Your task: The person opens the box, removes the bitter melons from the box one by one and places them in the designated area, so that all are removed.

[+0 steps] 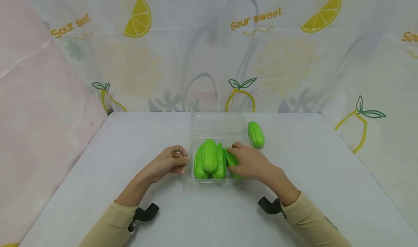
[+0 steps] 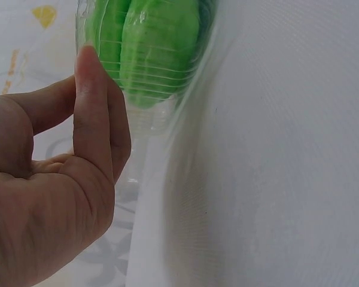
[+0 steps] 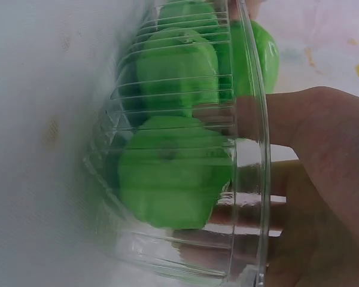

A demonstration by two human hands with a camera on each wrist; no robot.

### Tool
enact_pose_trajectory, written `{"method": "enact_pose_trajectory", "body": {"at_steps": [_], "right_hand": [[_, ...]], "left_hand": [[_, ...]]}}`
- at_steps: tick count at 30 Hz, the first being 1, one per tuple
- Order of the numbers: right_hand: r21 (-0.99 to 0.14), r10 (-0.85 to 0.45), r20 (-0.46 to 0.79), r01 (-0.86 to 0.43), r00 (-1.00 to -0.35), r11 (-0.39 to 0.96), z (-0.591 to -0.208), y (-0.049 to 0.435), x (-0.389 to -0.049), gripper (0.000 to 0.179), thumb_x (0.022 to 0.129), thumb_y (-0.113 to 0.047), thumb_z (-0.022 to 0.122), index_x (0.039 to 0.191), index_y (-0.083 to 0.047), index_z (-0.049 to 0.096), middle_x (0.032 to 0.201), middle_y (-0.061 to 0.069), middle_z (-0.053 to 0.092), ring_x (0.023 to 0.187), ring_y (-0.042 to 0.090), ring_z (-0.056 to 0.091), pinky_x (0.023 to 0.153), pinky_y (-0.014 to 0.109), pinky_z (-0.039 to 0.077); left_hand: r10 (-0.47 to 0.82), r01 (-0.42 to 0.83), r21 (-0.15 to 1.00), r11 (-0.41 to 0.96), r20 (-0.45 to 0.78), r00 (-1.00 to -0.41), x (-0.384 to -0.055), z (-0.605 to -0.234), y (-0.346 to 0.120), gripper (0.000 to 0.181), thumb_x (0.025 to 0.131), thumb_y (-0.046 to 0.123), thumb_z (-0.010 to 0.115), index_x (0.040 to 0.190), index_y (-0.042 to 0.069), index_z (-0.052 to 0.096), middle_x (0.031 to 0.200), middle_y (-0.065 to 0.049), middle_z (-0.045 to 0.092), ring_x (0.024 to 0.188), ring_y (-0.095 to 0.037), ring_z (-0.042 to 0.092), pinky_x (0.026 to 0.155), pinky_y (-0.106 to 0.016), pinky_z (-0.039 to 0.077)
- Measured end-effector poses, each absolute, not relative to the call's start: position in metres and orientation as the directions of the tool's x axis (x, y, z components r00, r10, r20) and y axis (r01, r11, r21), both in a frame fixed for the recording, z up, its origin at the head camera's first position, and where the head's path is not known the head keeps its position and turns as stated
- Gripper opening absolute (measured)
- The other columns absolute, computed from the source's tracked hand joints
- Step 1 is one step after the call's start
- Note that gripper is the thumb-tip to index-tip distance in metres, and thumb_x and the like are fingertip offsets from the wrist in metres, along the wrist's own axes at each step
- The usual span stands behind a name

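A clear plastic box (image 1: 217,181) stands in the middle of the table with its hinged lid (image 1: 217,123) laid back. Inside it are several long green ridged vegetables (image 1: 210,156), one lying on top of others. My left hand (image 1: 168,163) pinches the box's left rim between thumb and fingers. Reaching into the right side of the box, my right hand (image 1: 251,161) grips a green ridged vegetable (image 3: 173,173), thumb on one side and fingers on the other. Its fingertips show through the box's ribbed wall in the right wrist view.
One more green vegetable (image 1: 256,135) lies on the white table (image 1: 130,131), behind my right hand and outside the box. A curtain (image 1: 209,58) printed with lemons hangs along the back. Black curved wrist mounts (image 1: 147,212) stick out from both sleeves.
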State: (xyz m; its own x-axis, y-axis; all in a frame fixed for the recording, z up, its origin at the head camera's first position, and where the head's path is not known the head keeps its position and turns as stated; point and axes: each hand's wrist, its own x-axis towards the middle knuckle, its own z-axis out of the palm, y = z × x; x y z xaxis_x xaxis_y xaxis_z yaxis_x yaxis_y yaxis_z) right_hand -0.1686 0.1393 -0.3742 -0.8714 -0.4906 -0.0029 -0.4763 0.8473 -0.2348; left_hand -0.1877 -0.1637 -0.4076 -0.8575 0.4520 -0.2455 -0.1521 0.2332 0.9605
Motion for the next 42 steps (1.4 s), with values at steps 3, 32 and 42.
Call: {"method": "enact_pose_trajectory", "body": {"at_steps": [3,32,42], "right_hand": [[-0.239,-0.490,0.001,-0.476,-0.872,0.846,-0.375,0.138,-0.168,0.063,0.084,-0.035,0.077,0.136,-0.007,0.058,0.130,0.009,0.060,0.103,0.024,0.065,0.086,0.040,0.056],[-0.331,-0.489,0.073,-0.484,-0.869,0.810,-0.369,0.147,-0.168,0.057,0.090,-0.026,0.064,0.141,-0.005,0.052,0.139,0.012,0.057,0.117,0.028,0.062,0.097,0.044,0.053],[-0.314,-0.512,0.105,-0.517,-0.853,0.797,-0.359,0.153,-0.170,0.056,0.089,-0.022,0.065,0.142,-0.007,0.052,0.139,0.011,0.056,0.119,0.026,0.061,0.098,0.044,0.053]], "left_hand": [[0.452,-0.152,0.961,0.231,-0.244,-0.858,-0.188,-0.408,-0.164,0.032,0.098,0.017,0.063,0.113,-0.002,0.043,0.073,-0.001,0.057,0.066,-0.012,0.059,0.061,-0.021,0.055],[0.434,-0.163,0.960,0.229,-0.251,-0.865,-0.187,-0.407,-0.163,0.029,0.097,0.017,0.063,0.111,-0.002,0.045,0.075,-0.004,0.056,0.066,-0.013,0.058,0.061,-0.022,0.055],[0.439,-0.166,0.959,0.229,-0.254,-0.862,-0.188,-0.409,-0.164,0.031,0.098,0.018,0.064,0.112,-0.002,0.044,0.076,-0.003,0.056,0.066,-0.013,0.058,0.062,-0.022,0.055]]}}
